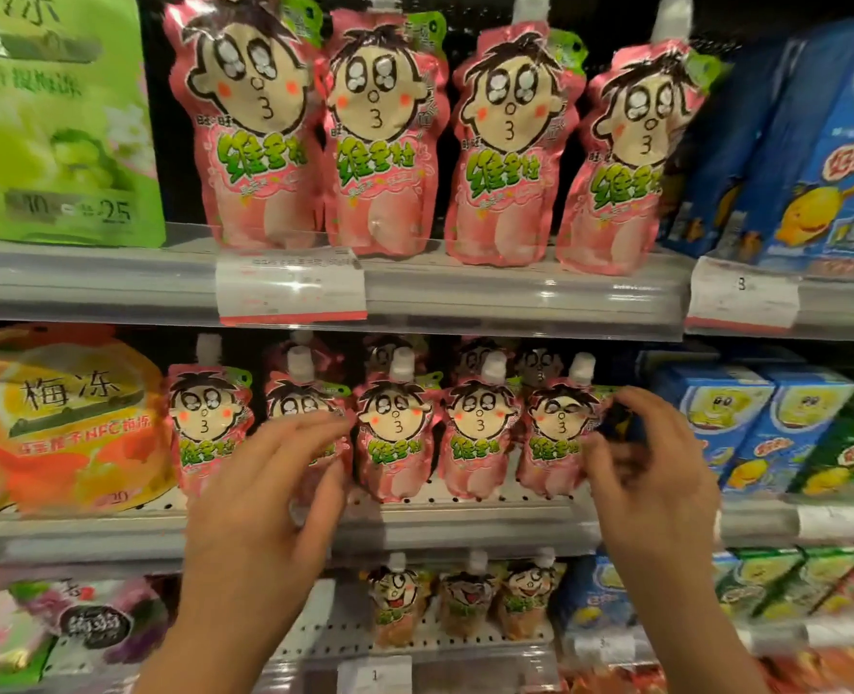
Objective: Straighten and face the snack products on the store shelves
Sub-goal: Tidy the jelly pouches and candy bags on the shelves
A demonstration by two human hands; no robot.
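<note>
A row of pink spouted jelly pouches with a cartoon face stands on the middle shelf (465,523). My left hand (269,493) lies over the second pouch from the left (304,398), fingers stretched across its front and thumb at its lower edge. My right hand (650,468) grips the right edge of the rightmost pouch (555,433), fingers curled around its side. Three pouches stand untouched: the leftmost (204,423) and two in the middle (394,433). More pouches of the same kind stand behind them.
The upper shelf (515,298) holds larger pink pouches (379,132), a green bag (54,117) at left and blue boxes (815,157) at right. An orange bag (64,423) and blue boxes (735,423) flank the middle row. Small pouches (465,598) stand below.
</note>
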